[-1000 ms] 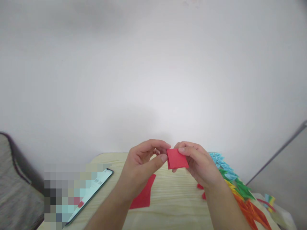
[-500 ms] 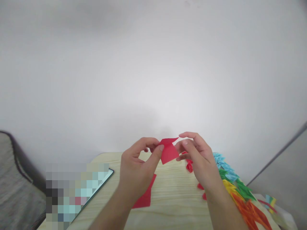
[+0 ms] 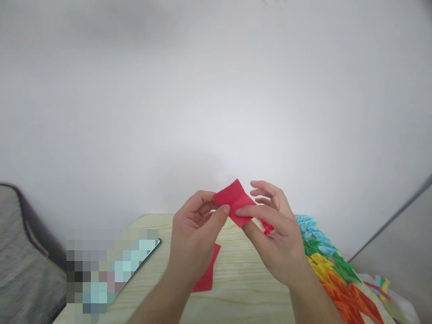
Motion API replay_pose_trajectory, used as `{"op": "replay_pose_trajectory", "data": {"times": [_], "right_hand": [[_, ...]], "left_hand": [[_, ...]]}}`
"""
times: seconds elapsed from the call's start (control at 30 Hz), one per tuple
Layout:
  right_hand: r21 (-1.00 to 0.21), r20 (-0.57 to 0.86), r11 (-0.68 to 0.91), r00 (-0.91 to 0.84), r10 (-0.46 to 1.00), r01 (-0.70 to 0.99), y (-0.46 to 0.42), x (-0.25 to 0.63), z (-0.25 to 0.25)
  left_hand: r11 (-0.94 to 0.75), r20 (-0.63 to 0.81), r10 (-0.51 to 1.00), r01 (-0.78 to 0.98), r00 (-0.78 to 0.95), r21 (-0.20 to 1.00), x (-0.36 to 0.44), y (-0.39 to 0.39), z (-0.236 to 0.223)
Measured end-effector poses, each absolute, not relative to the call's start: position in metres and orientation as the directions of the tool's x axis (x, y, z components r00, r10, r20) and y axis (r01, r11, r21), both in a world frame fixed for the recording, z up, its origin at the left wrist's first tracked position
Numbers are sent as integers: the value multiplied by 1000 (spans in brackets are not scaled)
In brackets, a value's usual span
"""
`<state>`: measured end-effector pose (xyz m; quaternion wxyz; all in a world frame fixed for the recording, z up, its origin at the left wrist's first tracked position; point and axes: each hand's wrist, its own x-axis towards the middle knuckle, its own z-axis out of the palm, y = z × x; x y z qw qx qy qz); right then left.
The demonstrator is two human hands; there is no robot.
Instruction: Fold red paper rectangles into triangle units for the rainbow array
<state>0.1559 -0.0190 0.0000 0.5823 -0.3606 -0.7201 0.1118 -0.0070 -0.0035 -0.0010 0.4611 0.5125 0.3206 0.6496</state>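
Paper square, red (image 3: pixel 236 195), sits btwn the two hands, held up above the table (image 3: pixel 249 290), w/ the wall (image 3: pixel 216 112) behind. Head view: L hand (image 3: pixel 194 231) pinches it at its left side, thumb on the near face, fingers partly hidden behind the left corner. R hand (image 3: pixel 280 231) also has hold, index fingertip on the face right of the L thumb, thumb tucked under the lower corner; its other fingers are spread, off the sheet. Neither hand is nearer, as both touch.

Sheet is tilted, one corner up & away from the grip, one toward the R palm; no clear long axis. A faint crease seems to slant up-right from the L thumb. Top corner & upper edges are free, w/ open air above.

Below the grip, partly behind the L wrist, lies a second red sheet (image 3: pixel 208 276). Red folded bits (image 3: pixel 267 226) show behind the R hand. Right of the R wrist: blue (image 3: pixel 315 231), green (image 3: pixel 342 265), yellow (image 3: pixel 320 264) & orange folded pieces (image 3: pixel 354 301). Phone (image 3: pixel 131 265), part pixelated, lies left of the L hand.
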Motion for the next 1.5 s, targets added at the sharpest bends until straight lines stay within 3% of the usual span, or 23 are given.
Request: {"op": "replay_pose_trajectory", "data": {"times": [0.23, 0.37, 0.57, 0.87, 1.07, 1.5], "right_hand": [[-593, 721, 744, -207, 661, 308, -21, 168, 6], [-559, 718, 757, -260, 646, 337, -21, 170, 8], [-628, 701, 722, -193, 687, 291, -21, 169, 8], [-791, 600, 608, -105, 793, 76, -20, 164, 2], [-876, 481, 481, -45, 876, 4, -25, 163, 5], [-877, 470, 479, 135, 872, -37, -26, 156, 2]], "left_hand": [[-221, 315, 922, -365, 223, 905, -23, 2, 4], [-250, 314, 929, -294, 194, 922, -27, 4, 4], [-233, 254, 965, -231, 63, 945, -21, -6, 13], [-155, 200, 962, -229, 185, 961, -21, -12, 21], [-269, 296, 921, -135, 253, 954, -24, -9, 16], [-258, 294, 905, -154, 308, 954, -16, -14, 16]]}}
